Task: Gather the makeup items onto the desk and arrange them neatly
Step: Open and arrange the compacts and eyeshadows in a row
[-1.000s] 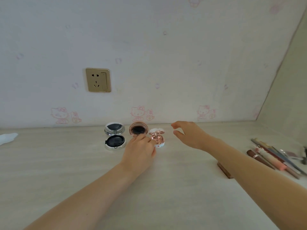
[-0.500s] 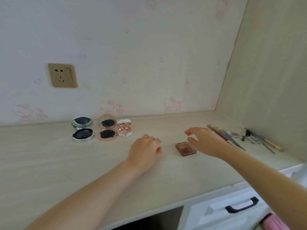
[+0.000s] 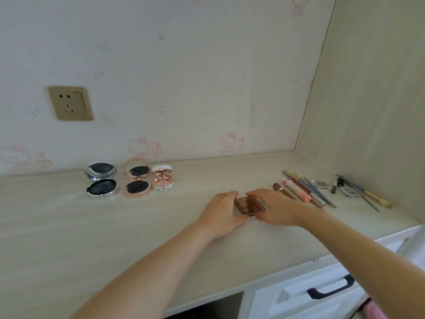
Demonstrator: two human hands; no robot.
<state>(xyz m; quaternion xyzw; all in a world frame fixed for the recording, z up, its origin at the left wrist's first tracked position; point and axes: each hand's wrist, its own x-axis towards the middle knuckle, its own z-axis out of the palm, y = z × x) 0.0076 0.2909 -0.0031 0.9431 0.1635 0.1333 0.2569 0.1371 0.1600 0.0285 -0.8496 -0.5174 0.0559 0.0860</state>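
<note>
Fingers (image 3: 226, 195) of the left hand (image 3: 222, 209) and of the right hand (image 3: 274, 209) are curled round a small square brown compact (image 3: 250, 204), which is pinched from both sides as it lies flat on the table (image 3: 69, 238). The step in hand is judged to be the gathering of this compact toward the tidy group. Farther back on the left, three opened round compacts are lined up in a row: a silver compact (image 3: 101, 183), a rose-gold compact (image 3: 136, 180) and a small white case (image 3: 162, 179), just beside one another near the wall. To the right, a loose cluster of pencils and brushes (image 3: 308, 191) is left unsorted. Next, a lift or slide leftward is called for, with the square compact set down just beside the white case, in line with the row.
</note>
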